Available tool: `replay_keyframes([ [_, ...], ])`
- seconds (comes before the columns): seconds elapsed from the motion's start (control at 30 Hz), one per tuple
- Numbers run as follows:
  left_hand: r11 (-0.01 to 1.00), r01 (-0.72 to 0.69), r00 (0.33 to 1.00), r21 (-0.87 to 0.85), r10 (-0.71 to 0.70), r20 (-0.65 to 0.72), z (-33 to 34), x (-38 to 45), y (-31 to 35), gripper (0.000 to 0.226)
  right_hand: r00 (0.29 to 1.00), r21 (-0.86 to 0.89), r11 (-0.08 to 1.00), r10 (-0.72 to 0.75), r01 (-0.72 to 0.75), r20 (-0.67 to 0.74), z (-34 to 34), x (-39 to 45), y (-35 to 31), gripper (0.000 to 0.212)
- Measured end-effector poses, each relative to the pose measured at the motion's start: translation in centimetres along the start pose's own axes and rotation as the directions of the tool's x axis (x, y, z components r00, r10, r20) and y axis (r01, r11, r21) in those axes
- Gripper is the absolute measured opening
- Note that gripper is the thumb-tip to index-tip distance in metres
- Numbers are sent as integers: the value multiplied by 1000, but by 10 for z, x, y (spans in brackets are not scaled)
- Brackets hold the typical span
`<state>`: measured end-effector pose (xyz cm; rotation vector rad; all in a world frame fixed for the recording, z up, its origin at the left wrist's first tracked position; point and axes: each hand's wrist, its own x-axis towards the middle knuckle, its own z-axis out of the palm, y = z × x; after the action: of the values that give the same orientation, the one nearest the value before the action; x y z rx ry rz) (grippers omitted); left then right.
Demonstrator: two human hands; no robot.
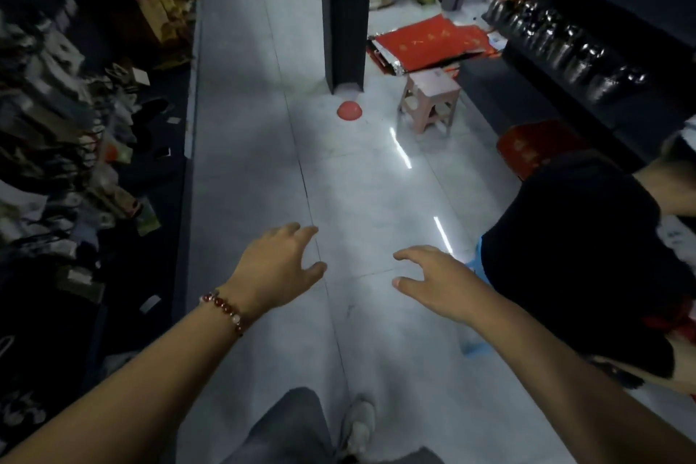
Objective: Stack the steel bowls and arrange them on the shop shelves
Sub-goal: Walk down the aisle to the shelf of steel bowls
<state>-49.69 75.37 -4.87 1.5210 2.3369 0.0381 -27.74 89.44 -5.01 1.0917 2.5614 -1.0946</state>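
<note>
No steel bowl shows clearly in this blurred view. My left hand (278, 267), with a red bead bracelet on the wrist, hangs over the grey tiled aisle floor (354, 177) with fingers spread and nothing in it. My right hand (437, 282) is stretched out beside it, also spread and holding nothing. Dark shop shelves (565, 60) at the right carry a row of shiny dark items that I cannot identify.
Racks of packaged goods (67, 124) line the left side. A dark pillar (344, 11), a red dome-shaped object (349, 110) and a pink stool (431, 102) stand ahead. Another person in dark clothes (580, 256) crouches at the right. Red packages (433, 41) lie on the floor.
</note>
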Motion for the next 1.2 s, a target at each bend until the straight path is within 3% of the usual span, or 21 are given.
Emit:
replay_keyframes([
  [0.2, 1000, -5, 998, 13, 6, -69, -40, 115, -12, 70, 995, 14, 999, -39, 40, -93, -68, 101, -1, 42],
  [0.37, 1000, -13, 997, -13, 12, -78, -62, 230, -34, 70, 997, 16, 1000, -12, 13, -82, -111, 206, 9, 43],
  [0.67, 996, -83, 997, -9, 83, 3, -138, 479, -75, 70, 981, 101, 983, 165, -155, -102, -210, 407, 20, 46],
  [0.9, 976, -205, 979, 69, 206, -7, -195, 626, -62, 69, 961, 144, 967, 231, -210, -152, -287, 512, 38, 48],
  [1.2, 960, -248, 969, 130, 247, 29, -227, 859, -15, 71, 927, 189, 945, 304, -266, -220, -412, 682, 125, 46],
])
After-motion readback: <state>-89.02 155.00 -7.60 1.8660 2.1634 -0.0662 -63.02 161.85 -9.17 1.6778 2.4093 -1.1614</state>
